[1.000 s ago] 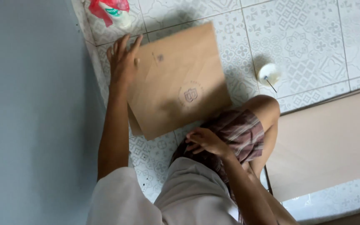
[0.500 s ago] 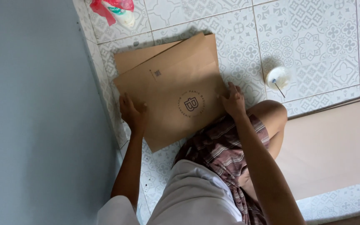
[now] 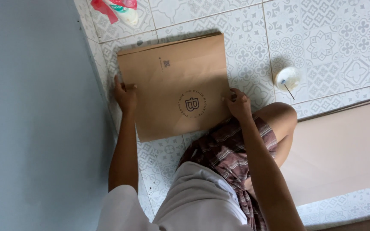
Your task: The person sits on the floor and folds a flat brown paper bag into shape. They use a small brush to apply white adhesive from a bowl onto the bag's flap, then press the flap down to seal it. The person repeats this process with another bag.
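Note:
A flat brown paper bag (image 3: pixel 174 83) with a round dark printed mark lies on the patterned tile floor (image 3: pixel 322 47) in the head view. My left hand (image 3: pixel 125 94) grips its left edge, fingers curled over the paper. My right hand (image 3: pixel 237 104) grips its right edge near the lower corner. The bag sits squarely between both hands, just beyond my bent knee (image 3: pixel 281 117) in plaid shorts.
A grey-blue wall (image 3: pixel 35 119) runs along the left. A small white cup with a straw (image 3: pixel 287 78) stands on the tiles to the right of the bag. A red and white plastic bundle (image 3: pixel 116 8) lies at the top. A beige panel (image 3: pixel 343 149) lies at the right.
The bag has turned from a tilted pose to lie square. My right hand came up from my lap to its right edge; my left hand slid down to the left edge.

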